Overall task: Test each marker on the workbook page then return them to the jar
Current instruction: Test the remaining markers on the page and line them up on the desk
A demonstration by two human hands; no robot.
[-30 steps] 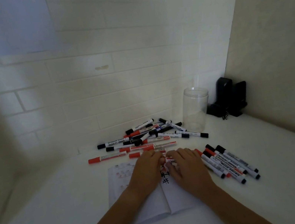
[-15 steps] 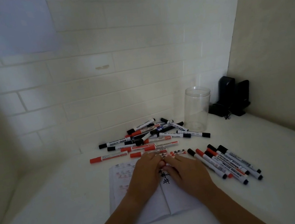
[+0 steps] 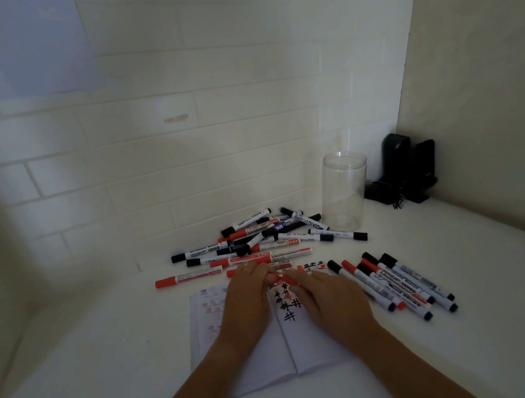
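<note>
At frame centre, the left hand (image 3: 248,300) and right hand (image 3: 331,298) pinch a red marker (image 3: 284,279) with curled fingers over the open workbook (image 3: 246,361) (hash marks visible). The clear jar (image 3: 344,190) stands upright, right of centre; bare tabletop (image 3: 482,318) at lower right.

A clear, glossy plastic jar (image 3: 345,192) is seen at right of centre. Smooth plastic barrels with printed labels are shown by the whiteboard markers (image 3: 261,239). Matt white paper is presented by the workbook (image 3: 257,363). The tabletop (image 3: 477,284) is finished smooth and matt white; the wall (image 3: 175,144) is faced with matt brick-pattern tile.
</note>
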